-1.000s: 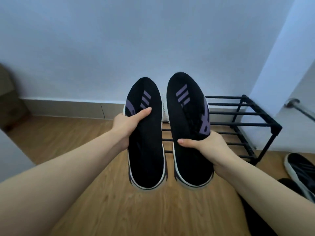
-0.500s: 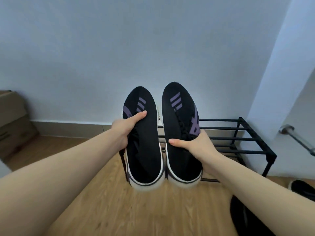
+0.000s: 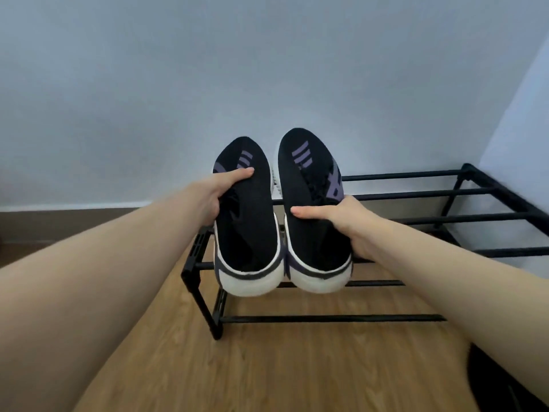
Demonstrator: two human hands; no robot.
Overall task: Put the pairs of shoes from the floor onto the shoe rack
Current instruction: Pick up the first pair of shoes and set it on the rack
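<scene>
Floor [image 3: 267, 367] bare near. Left hand [image 3: 212, 193] fingers wrap left shoe [image 3: 246, 230]; right hand [image 3: 341, 217] fingers wrap right shoe [image 3: 312, 221]. Both over shoe rack [image 3: 416, 196] left end, not let go. Rack bars beyond fingers bare.

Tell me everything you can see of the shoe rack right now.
The shoe rack is a low black frame, metal or plastic by its look, with thin parallel bars running left to right as an upper tier and at least one lower bar near the wooden floor. It stands upright against the pale wall, its right end running out of view. The left shoe and right shoe, each gripped by a hand, sit over its left end; whether they rest on the bars I cannot tell. No other shoes show on it.
</scene>
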